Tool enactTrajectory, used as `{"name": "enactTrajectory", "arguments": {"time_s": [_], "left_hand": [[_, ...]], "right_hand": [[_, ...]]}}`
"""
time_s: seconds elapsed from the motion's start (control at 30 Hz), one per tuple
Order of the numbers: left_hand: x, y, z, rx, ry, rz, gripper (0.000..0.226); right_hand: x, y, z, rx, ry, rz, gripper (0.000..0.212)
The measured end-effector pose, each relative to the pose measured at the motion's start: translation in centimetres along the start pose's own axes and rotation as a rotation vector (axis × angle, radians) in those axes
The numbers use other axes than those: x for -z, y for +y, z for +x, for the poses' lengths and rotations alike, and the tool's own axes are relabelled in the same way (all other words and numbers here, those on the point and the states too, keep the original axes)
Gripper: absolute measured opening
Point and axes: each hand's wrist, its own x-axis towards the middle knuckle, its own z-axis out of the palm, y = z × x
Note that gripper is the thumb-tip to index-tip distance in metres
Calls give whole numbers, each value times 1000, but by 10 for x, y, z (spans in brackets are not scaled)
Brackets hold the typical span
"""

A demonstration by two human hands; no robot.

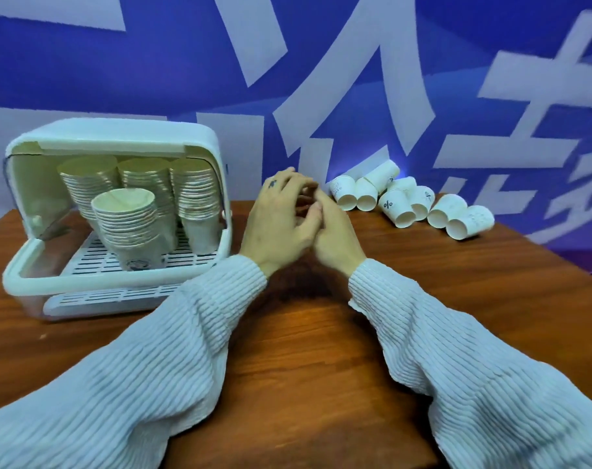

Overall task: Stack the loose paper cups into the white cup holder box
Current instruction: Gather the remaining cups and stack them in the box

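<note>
Task was well along but not finished. White cup holder box sat at the left of the worktop, lid up, with four nested stacks of paper cups standing upside down on its slotted tray: three at the back, one in front. Roughly eight loose paper cups lay on their sides at the right rear of the worktop, against the blue backdrop, well apart from the box. Left hand and right hand met mid-worktop, fingers loosely curled and touching each other, holding no cup. My read: the remaining pile needed nesting and loading.
</note>
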Motion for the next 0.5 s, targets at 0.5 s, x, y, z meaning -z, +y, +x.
{"name": "enactTrajectory", "arguments": {"time_s": [0.5], "left_hand": [[-117,12,-29,170,-316,-84,43]], "right_hand": [[116,153,38,-524,424,-465,63]]}}
